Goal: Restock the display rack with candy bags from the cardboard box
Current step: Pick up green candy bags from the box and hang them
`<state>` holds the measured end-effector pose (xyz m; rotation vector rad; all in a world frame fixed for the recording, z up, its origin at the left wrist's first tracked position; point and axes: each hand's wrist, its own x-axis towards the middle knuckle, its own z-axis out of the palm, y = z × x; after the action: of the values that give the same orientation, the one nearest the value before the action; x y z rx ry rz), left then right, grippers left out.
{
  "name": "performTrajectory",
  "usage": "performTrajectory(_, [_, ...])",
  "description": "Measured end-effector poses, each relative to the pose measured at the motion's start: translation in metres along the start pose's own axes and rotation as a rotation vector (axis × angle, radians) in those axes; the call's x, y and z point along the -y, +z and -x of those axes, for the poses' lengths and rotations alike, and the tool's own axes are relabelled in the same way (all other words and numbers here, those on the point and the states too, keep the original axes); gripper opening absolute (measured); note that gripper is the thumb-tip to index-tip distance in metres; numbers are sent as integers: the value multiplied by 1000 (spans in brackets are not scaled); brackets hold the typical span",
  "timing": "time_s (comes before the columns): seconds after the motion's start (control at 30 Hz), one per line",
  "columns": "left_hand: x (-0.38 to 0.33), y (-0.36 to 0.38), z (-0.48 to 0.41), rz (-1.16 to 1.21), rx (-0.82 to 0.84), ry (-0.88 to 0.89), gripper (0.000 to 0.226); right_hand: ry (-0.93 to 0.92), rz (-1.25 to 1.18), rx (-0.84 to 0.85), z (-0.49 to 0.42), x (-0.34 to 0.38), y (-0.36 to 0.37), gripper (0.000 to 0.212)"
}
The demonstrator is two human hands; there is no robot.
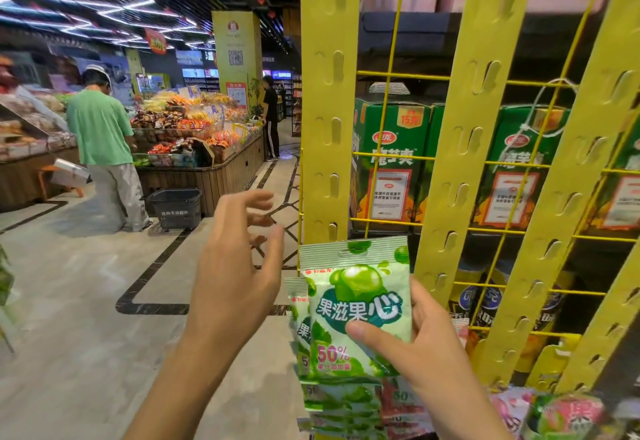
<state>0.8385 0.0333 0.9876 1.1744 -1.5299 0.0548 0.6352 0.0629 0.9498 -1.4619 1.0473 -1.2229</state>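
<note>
one green candy bag (360, 304) stands upright in the right grip (427, 346), its print toward the camera, with a second green bag (300, 322) tucked behind it and showing along its left edge. the thumb (369, 334) is curled over the lower front of the bag and the other fingers wrap round its right edge, so this grip is clamped on the bags. the top of the front bag overlaps the lower end of the leftmost yellow strip (330, 100) of the display rack (474, 134); whether it is hooked on cannot be told.

the left grip (235, 283) hangs just left of the bags with fingers spread apart and loosely bent, touching nothing.

more green bags (346, 405) hang on the rack right below the held ones, and pink bags (557, 415) show blurred at the bottom right. green cartons (391, 162) sit behind the rack's yellow wire grid.

far left across the floor (86, 301), a person in a green shirt (100, 128) stands at a snack counter (194, 134), with a black basket (176, 207) on the floor beside them.
</note>
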Motion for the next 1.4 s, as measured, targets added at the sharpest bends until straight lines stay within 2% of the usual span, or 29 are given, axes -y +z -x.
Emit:
performTrajectory(0.27, [-40,-4,-54,40,-9,192,33,-138,93,-33,-13,16,18,54])
performTrajectory(0.33, [-43,-1,-60,60,-13,198,37,-176,82,-56,-15,17,21,62])
performTrajectory(0.5, [-41,7,-63,64,-67,229,42,-252,37,-98,-13,18,26,101])
performTrajectory(0.6, [-38,10,-66,65,-83,229,45,-307,62,-121,-12,19,29,108])
performTrajectory(0.97, [-42,8,-71,102,-76,193,44,-343,145,-87,-17,17,34,109])
performTrajectory(1.2, [-44,8,-71,142,-69,146,44,-357,234,-128,-21,12,35,80])
performTrajectory(1.4, [-41,8,-69,148,-33,124,43,-333,207,-135,-23,6,33,80])
